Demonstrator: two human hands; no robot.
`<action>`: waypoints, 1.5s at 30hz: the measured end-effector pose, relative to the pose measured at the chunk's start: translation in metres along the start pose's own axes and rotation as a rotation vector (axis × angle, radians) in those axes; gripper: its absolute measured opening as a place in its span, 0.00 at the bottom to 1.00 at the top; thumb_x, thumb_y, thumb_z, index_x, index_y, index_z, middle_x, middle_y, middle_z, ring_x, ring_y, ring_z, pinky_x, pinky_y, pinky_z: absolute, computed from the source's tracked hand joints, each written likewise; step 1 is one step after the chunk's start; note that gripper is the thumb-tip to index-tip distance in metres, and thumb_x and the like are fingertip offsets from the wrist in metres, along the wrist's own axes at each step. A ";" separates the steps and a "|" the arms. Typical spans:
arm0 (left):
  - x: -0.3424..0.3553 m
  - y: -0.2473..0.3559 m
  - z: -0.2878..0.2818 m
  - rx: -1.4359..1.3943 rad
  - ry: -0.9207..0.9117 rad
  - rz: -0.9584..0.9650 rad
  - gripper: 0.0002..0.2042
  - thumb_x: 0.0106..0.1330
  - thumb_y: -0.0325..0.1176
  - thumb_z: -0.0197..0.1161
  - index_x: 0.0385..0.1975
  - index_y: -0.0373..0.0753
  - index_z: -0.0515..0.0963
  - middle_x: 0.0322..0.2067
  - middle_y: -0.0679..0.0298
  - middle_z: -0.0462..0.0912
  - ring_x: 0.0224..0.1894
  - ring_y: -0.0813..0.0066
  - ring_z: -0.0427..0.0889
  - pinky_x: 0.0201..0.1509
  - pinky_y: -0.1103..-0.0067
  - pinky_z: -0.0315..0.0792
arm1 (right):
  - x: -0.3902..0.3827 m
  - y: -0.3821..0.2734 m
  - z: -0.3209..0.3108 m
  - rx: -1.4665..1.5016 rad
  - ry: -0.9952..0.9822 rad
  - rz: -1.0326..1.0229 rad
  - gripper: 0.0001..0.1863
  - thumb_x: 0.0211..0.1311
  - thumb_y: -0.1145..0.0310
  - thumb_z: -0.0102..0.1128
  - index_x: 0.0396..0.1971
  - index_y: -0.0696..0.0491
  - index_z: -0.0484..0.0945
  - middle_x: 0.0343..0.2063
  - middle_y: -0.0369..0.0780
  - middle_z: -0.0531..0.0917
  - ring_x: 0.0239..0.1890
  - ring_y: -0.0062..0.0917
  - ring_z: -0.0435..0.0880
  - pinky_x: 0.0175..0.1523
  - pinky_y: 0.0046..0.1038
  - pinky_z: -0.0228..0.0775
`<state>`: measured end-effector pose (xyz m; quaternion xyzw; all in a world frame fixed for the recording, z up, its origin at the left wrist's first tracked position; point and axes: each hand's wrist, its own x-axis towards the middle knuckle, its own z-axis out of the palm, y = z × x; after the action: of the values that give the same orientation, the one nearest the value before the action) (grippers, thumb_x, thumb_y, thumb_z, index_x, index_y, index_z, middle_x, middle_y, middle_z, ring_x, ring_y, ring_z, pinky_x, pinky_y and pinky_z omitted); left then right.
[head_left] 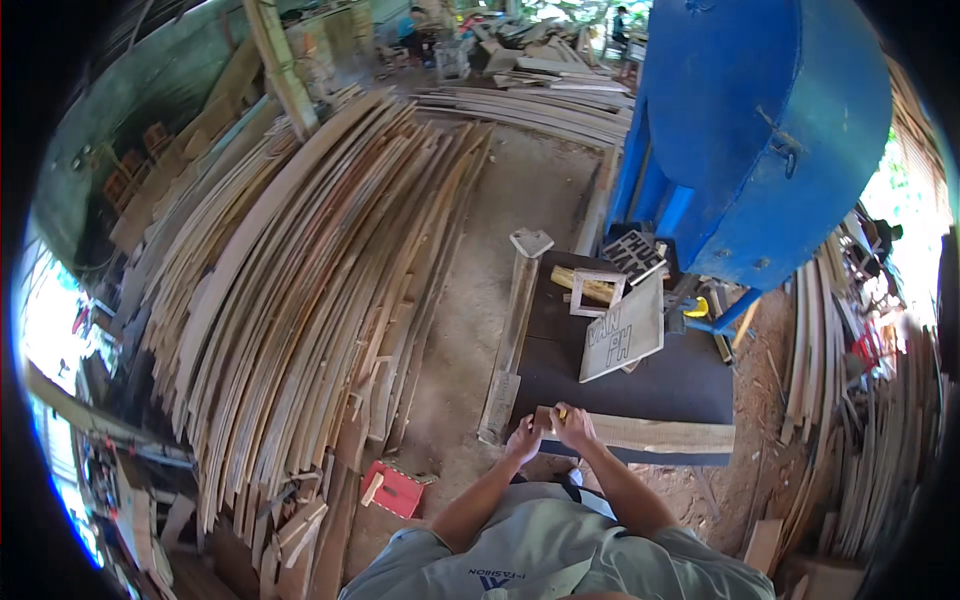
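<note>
- Left hand: fingers curled at the board's left end. Exact closure hidden by the knuckles; can't tell if it's clamping wood or just resting against it. Best used as the anchor, I'd say: steady pressure, fingertips out of the right hand's path.
- Right hand: just right of the left hand, on top of the same end. Fingers bunched, with a small yellow thing showing by the fingertips. Looks pinched, but can't confirm; too small to identify.
- Step in hand looks like close work on that end. To do it well: keep the right wrist low and braced on the wood, make short controlled moves, don't let the two hands pull against each other.
- Board: long, pale, lying flat. Its left end is under the grip; most of its length runs off right of the grip, unheld, along the near edge of the dark table. Long free side could swing if pushed sideways, so press down rather than across.
- Lettered panel: beyond the grip and to its right, tilted, apart from the board.
</note>
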<state>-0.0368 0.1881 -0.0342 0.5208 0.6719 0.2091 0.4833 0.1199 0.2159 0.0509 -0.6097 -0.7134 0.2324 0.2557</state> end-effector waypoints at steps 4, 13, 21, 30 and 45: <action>0.001 -0.008 -0.024 -0.050 -0.110 0.089 0.38 0.67 0.51 0.54 0.70 0.39 0.48 0.59 0.44 0.73 0.60 0.43 0.73 0.63 0.60 0.68 | 0.026 -0.005 -0.008 0.554 -0.185 0.318 0.12 0.67 0.60 0.58 0.38 0.52 0.83 0.28 0.40 0.87 0.25 0.25 0.85 0.28 0.26 0.74; -0.008 -0.013 -0.022 -0.079 -0.159 0.152 0.47 0.62 0.62 0.58 0.72 0.37 0.46 0.68 0.42 0.58 0.69 0.46 0.61 0.71 0.64 0.59 | -0.065 0.033 -0.041 -0.292 0.548 0.593 0.10 0.68 0.65 0.51 0.37 0.45 0.83 0.29 0.48 0.85 0.31 0.50 0.83 0.38 0.47 0.76; -0.022 0.001 -0.038 -0.258 -0.235 0.116 0.50 0.62 0.66 0.57 0.71 0.32 0.48 0.69 0.42 0.57 0.72 0.52 0.58 0.73 0.69 0.56 | -0.085 -0.008 0.011 0.328 0.262 0.450 0.13 0.68 0.62 0.56 0.41 0.53 0.83 0.28 0.42 0.87 0.30 0.22 0.85 0.37 0.25 0.76; -0.030 0.013 -0.048 -0.147 -0.280 -0.110 0.51 0.62 0.66 0.55 0.74 0.37 0.41 0.71 0.44 0.51 0.73 0.53 0.54 0.74 0.68 0.51 | -0.057 -0.012 0.024 0.806 0.084 0.491 0.16 0.72 0.60 0.52 0.49 0.54 0.79 0.37 0.40 0.87 0.35 0.23 0.86 0.34 0.22 0.77; -0.027 0.004 -0.035 -0.055 -0.220 -0.144 0.52 0.55 0.64 0.63 0.72 0.36 0.49 0.67 0.40 0.61 0.67 0.45 0.65 0.70 0.64 0.62 | -0.042 0.009 -0.003 0.691 -0.117 0.501 0.16 0.72 0.60 0.54 0.51 0.53 0.78 0.38 0.38 0.86 0.35 0.22 0.87 0.33 0.21 0.76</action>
<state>-0.0659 0.1732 -0.0041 0.4776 0.6444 0.1339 0.5821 0.1337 0.1754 0.0444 -0.6285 -0.4367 0.5468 0.3394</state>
